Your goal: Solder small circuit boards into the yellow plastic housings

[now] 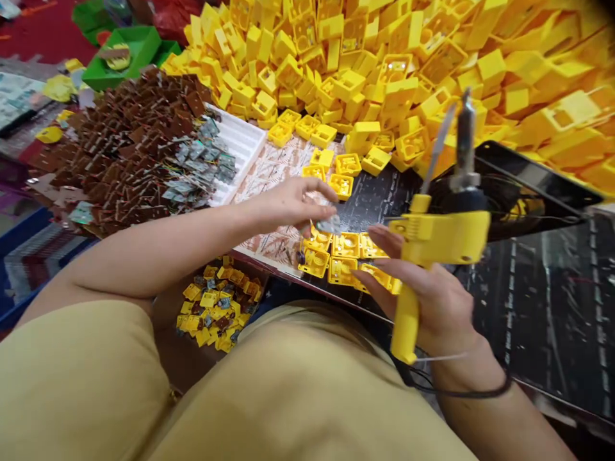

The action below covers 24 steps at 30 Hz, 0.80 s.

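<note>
Right hand (442,304) clamped round soldering gun (446,237), tip (465,128) toward twelve o'clock.
Left hand (293,203) pinches grey piece (330,223); hold it steady.

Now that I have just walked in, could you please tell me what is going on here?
A person's right hand grips a yellow soldering gun, its tip pointing up. The left hand holds a small, blurred grey piece at its fingertips, near two short rows of yellow casings. More yellow casings are heaped beyond.
</note>
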Each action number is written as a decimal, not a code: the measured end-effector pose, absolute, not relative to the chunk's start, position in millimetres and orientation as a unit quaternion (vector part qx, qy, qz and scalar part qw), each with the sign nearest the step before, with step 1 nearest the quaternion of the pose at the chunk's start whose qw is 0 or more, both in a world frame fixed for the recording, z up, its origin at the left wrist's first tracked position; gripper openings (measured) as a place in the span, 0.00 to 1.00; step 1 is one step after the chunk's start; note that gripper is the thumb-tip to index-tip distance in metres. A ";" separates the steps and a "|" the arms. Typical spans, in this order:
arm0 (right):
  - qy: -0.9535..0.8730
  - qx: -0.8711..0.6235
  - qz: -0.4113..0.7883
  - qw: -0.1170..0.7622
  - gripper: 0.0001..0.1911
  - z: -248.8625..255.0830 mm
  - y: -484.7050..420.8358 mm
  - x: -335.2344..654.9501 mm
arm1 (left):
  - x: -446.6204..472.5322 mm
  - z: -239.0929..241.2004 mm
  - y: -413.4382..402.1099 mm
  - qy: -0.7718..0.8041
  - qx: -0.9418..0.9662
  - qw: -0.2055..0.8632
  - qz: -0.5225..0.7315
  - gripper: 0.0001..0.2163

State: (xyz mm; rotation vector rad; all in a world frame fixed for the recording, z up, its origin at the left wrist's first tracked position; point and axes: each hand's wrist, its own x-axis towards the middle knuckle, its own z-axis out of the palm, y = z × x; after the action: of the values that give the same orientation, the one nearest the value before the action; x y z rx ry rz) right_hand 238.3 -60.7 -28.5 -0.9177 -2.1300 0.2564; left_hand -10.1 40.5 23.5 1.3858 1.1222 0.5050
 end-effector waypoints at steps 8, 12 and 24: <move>-0.778 -0.421 0.061 0.463 0.16 -14.6 -57.2 215.7 | -5.1 3.5 -0.2 0.387 0.436 0.782 0.219 0.19; -0.759 -0.430 0.090 0.480 0.14 -12.7 -61.5 209.0 | -9.3 11.0 -13.4 0.416 0.627 0.588 0.297 0.17; -0.758 -0.427 0.077 0.487 0.14 -14.9 -66.9 194.1 | 23.9 -3.9 -27.7 0.365 0.408 0.716 0.433 0.19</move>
State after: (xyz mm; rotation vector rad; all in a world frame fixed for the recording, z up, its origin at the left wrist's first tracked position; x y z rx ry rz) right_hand 194.1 -66.9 -14.9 -1.0375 -1.8430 0.1874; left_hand 23.9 -27.7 -3.9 0.9022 0.8085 0.9592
